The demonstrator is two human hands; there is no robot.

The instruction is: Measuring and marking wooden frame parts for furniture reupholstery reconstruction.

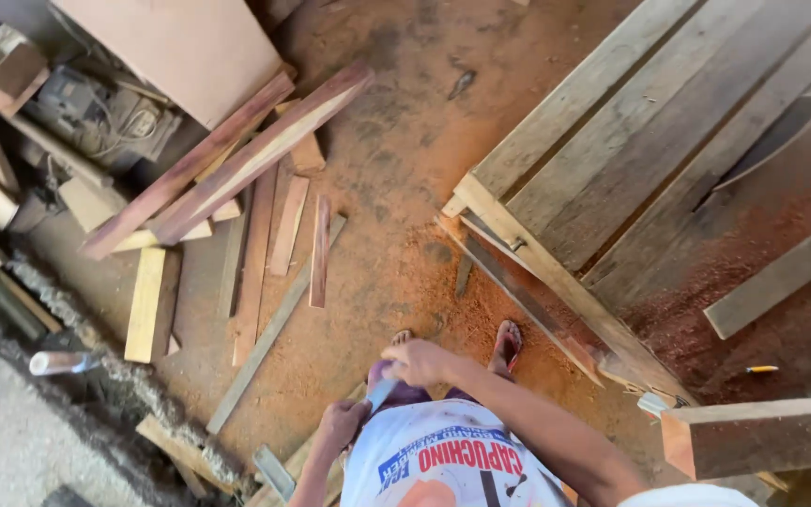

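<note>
A small pale blue-grey thing [380, 391], too little of it showing to name, sits between the person's two hands in front of the belly, just above the white printed shirt [443, 457]. The right hand [421, 362] is clenched over its upper end; the left hand [340, 424] is closed around its lower end, so both grip the same piece. Below them two sandalled feet [509, 344] stand in red sawdust [443, 282] on the dirt floor. Just to the right is a plank table [612, 178] with a curved slot in its top, more sawdust heaped on it, and a small yellow pencil-like bit [762, 369] lying there. A thick beam [762, 437] juts from its near corner, close to the right elbow. To the left, well apart, offcuts and long reddish boards [237, 160] lie scattered, with a motor [105, 117] half buried among them. The risks, as I judge them: loose dust underfoot in open sandals could slide, strips lying near the feet could trip a sideways step, and a turn right could knock the elbow on that beam end.
</note>
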